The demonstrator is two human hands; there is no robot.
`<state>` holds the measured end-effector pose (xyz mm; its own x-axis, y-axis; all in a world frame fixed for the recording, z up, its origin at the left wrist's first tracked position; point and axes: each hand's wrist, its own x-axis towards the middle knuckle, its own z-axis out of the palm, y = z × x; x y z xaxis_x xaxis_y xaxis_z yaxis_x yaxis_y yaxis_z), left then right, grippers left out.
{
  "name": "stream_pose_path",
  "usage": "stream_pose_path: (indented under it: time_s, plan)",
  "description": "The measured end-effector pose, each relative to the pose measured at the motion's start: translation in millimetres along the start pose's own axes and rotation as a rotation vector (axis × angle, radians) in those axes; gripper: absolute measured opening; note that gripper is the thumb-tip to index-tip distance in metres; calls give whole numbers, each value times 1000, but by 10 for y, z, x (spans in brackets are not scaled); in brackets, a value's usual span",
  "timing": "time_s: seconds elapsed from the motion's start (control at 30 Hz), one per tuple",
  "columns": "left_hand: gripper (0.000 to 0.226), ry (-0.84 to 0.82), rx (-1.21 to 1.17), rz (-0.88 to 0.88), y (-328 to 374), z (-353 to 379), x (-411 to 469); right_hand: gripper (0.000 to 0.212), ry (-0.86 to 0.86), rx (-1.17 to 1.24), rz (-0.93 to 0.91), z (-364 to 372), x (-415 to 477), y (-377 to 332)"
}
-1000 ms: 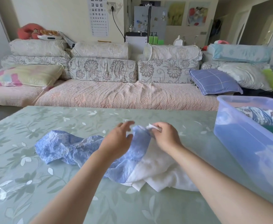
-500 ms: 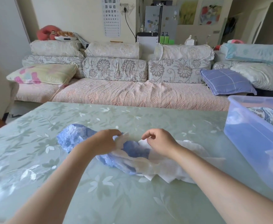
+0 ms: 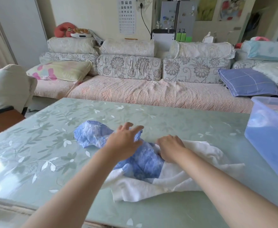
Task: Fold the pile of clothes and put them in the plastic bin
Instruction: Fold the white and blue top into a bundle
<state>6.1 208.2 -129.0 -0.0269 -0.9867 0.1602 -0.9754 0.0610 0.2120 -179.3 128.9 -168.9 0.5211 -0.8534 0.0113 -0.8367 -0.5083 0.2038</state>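
On the table (image 3: 36,145), left hand (image 3: 125,142) fingers spread over the garment (image 3: 144,162); right hand (image 3: 171,148) fingers pinching it.

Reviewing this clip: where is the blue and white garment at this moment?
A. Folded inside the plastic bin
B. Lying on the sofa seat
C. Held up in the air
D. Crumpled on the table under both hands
D: the garment lies rumpled on the table, with the left hand and right hand on it; the plastic bin stands apart to the right.

Two hands (image 3: 125,142) (image 3: 171,149), one blue-and-white garment (image 3: 144,163), one plastic bin (image 3: 270,137), one table (image 3: 36,145).
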Motion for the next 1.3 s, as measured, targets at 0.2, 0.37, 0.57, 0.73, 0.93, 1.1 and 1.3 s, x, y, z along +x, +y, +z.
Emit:
stream_pose_path:
  time_s: [0.2, 0.37, 0.57, 0.73, 0.93, 1.1, 1.3]
  plan:
    - [64, -189, 51, -145, 96, 445, 196, 17, 105, 50, 187, -157, -134, 174]
    - [44, 176, -59, -108, 148, 272, 334, 29, 35, -43, 515, -303, -272, 585]
    - [37, -419, 128, -198, 47, 198, 292, 61, -91, -91, 294, -176, -228, 674]
    - [17, -700, 317, -204, 91, 12, 123, 66, -98, 377, 119, -80, -135, 495]
    - [35, -63, -25, -144, 92, 136, 202, 6, -16, 312, 117, -165, -92, 277]
    - [66, -224, 133, -19, -19, 410, 236, 33, -210, 580, -34, -249, -178, 77]
    - [35, -312, 267, -157, -115, 279, 304, 45, -87, 613, 29, -156, -12, 396]
